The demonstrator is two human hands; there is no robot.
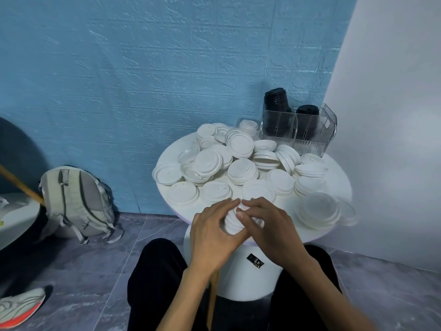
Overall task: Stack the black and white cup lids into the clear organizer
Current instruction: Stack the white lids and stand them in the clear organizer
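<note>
Both hands hold a small stack of white lids (232, 225) at the near edge of the round white table (343, 180). My left hand (214, 231) curls around the stack's left side; my right hand (267, 225) grips it from the right, fingers over the top. Several loose white lids (241, 172) cover the tabletop. At the back right stands the clear organizer (310, 132). Two stacks of black lids (276, 101) stand in it, the left stack taller than the right.
A blurred pile of white lids (319, 211) lies at the table's right edge. A white wall panel (391, 115) rises to the right, a blue wall behind. On the grey floor to the left lie a backpack (76, 201) and a shoe (19, 306).
</note>
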